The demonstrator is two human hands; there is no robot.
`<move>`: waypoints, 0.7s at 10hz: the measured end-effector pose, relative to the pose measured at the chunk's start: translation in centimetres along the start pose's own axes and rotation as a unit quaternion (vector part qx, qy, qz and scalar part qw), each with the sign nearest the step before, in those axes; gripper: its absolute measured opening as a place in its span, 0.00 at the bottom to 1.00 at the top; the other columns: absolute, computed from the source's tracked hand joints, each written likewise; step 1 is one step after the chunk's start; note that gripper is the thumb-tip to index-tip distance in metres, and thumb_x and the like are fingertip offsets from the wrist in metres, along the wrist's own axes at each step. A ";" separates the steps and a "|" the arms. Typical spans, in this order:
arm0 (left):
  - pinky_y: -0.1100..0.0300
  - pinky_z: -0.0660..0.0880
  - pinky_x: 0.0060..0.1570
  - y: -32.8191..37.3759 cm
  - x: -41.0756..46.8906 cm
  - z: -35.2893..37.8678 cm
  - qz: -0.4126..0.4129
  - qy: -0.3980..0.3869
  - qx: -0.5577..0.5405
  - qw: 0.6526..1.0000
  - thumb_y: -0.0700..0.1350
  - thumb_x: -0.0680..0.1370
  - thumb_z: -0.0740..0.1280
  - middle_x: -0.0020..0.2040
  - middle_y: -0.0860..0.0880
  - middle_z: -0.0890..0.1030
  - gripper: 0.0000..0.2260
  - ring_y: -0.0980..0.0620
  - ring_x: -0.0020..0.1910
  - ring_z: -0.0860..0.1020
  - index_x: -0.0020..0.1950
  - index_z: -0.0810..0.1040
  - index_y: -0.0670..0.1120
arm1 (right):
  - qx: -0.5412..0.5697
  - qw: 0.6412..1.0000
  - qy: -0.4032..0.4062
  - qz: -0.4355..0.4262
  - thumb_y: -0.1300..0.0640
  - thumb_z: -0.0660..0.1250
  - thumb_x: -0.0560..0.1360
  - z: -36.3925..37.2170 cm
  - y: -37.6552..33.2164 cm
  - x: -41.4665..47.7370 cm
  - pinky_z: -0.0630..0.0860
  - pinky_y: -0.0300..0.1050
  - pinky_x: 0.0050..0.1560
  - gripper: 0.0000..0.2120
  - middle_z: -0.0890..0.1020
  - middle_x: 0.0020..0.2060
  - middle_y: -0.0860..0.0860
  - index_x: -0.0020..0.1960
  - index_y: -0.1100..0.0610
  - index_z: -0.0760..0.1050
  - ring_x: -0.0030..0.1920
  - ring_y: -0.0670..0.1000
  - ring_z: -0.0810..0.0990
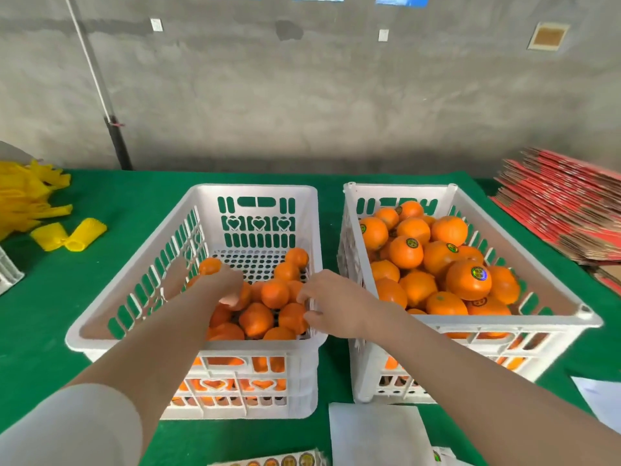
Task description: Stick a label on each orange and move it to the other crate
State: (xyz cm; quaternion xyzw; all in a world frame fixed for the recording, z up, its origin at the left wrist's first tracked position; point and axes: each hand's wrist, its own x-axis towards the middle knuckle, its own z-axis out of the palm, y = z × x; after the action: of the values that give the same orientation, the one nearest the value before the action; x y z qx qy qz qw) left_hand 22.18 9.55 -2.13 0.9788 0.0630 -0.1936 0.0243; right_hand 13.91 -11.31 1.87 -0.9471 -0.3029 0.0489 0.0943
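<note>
Left hand (228, 284) grip round orange (247, 294) in left crate (255, 187) — pickup for labelling. Right hand (332, 304) grip at its rim (state: cannot tell).

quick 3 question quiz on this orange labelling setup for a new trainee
1. True or false: the oranges in the right crate carry round labels.
2. The left hand reaches into: A) the left crate B) the right crate C) neither crate.
3. Fill in: the foam nets on the green table cover are ____.
Key: 1 true; 2 A; 3 yellow.
</note>
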 end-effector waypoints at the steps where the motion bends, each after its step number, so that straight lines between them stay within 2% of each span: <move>1: 0.50 0.77 0.55 -0.7 3.5 2.0 0.041 0.002 0.037 0.998 0.41 0.73 0.71 0.65 0.39 0.70 0.33 0.40 0.60 0.74 0.74 0.59 0.47 | 0.017 1.000 0.003 0.016 0.59 0.63 0.75 -0.1 -0.2 0.0 0.75 0.55 0.53 0.10 0.78 0.48 0.58 0.50 0.63 0.78 0.51 0.56 0.75; 2: 0.60 0.73 0.35 -0.7 3.1 1.2 0.090 0.042 -0.114 0.988 0.40 0.69 0.76 0.47 0.47 0.74 0.32 0.51 0.41 0.75 0.67 0.62 0.47 | 0.018 1.000 0.018 0.018 0.61 0.62 0.75 0.1 -0.2 -0.2 0.76 0.55 0.49 0.09 0.77 0.44 0.58 0.46 0.66 0.78 0.47 0.57 0.75; 3: 0.60 0.77 0.32 -0.1 0.5 -0.8 0.132 0.062 -0.421 0.895 0.35 0.68 0.76 0.54 0.45 0.73 0.29 0.49 0.43 0.78 0.61 0.67 0.55 | 0.027 0.999 0.026 0.018 0.62 0.62 0.74 0.3 0.0 -0.3 0.75 0.57 0.46 0.09 0.74 0.38 0.58 0.40 0.67 0.76 0.43 0.59 0.75; 4: 0.57 0.82 0.40 0.9 -5.3 -2.4 0.214 0.030 -0.678 0.703 0.32 0.63 0.75 0.61 0.43 0.70 0.31 0.38 0.52 0.80 0.55 0.72 0.61 | 0.063 0.998 0.022 0.004 0.63 0.61 0.76 0.3 0.2 -0.7 0.74 0.58 0.49 0.10 0.76 0.41 0.62 0.43 0.69 0.76 0.45 0.61 0.75; 5: 0.56 0.80 0.45 2.0 -11.2 -2.0 0.301 0.043 -0.708 0.637 0.33 0.57 0.78 0.64 0.44 0.70 0.36 0.41 0.57 0.77 0.56 0.75 0.63 | 0.151 0.983 0.098 -0.029 0.63 0.61 0.78 0.7 0.7 -2.7 0.73 0.49 0.55 0.08 0.77 0.51 0.58 0.52 0.64 0.76 0.52 0.55 0.76; 6: 0.54 0.79 0.45 3.3 -15.8 0.8 0.338 -0.020 -0.730 0.594 0.44 0.55 0.82 0.61 0.47 0.73 0.34 0.47 0.53 0.80 0.58 0.76 0.60 | 0.240 0.937 0.247 -0.049 0.67 0.62 0.77 2.7 1.9 -7.2 0.74 0.35 0.52 0.10 0.81 0.51 0.54 0.54 0.60 0.79 0.52 0.47 0.77; 7: 0.57 0.79 0.44 5.8 -18.9 5.1 0.305 -0.069 -0.752 0.581 0.51 0.63 0.79 0.59 0.51 0.78 0.24 0.49 0.53 0.81 0.57 0.79 0.57 | 0.273 0.917 0.288 -0.043 0.66 0.63 0.74 6.8 3.9 -12.1 0.76 0.36 0.42 0.08 0.83 0.43 0.53 0.48 0.61 0.81 0.42 0.46 0.79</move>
State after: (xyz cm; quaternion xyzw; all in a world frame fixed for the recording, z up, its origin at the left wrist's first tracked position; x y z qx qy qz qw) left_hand 3.71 1.31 0.52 0.5560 -0.1181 -0.1250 0.8132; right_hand 5.20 -20.46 -5.17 -0.8436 -0.2783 -0.1494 0.4342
